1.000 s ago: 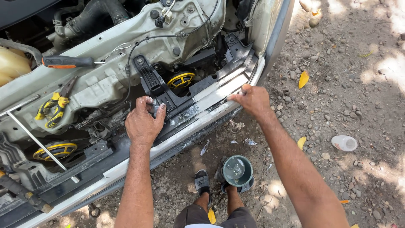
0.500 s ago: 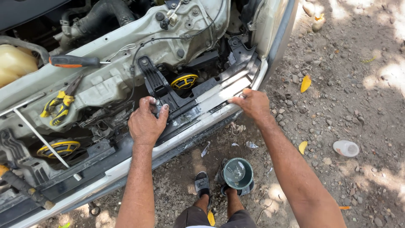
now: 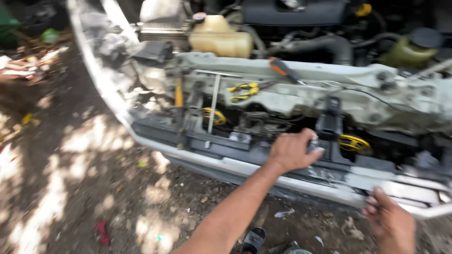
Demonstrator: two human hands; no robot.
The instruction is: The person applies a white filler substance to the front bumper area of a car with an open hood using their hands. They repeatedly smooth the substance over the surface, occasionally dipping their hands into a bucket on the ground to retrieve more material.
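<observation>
The left hand (image 3: 293, 151) is curled into a loose fist over a small metal part (image 3: 314, 145) at the front of an open engine bay, its fingers wrapped on it beside a black plastic bracket (image 3: 329, 123) that stands upright; the part is mostly hidden and blurred, so its shape and which way it points cannot be told. The right hand (image 3: 391, 225) rests its fingertips against the pale front crossbar (image 3: 405, 193), a long painted strip of scuffed metal that runs left to right and dips slightly toward the right edge; whether that hand grips or only presses cannot be told. The two hands are well apart. Behind them a whitish, dusty metal support panel (image 3: 301, 89) spans the bay along the same left-right axis. On it lies a screwdriver (image 3: 285, 69) with an orange and black handle, tilted, its handle toward the upper left. A T-shaped steel wrench (image 3: 214, 101) hangs upright, shaft pointing down, near yellow-handled pliers (image 3: 242, 91). A translucent cream coolant tank (image 3: 221, 40) sits farther back. Round yellow horns (image 3: 353, 142) show behind the bar. Below is dry, dappled dirt ground (image 3: 94, 188) and a dark sandal (image 3: 253, 239).
</observation>
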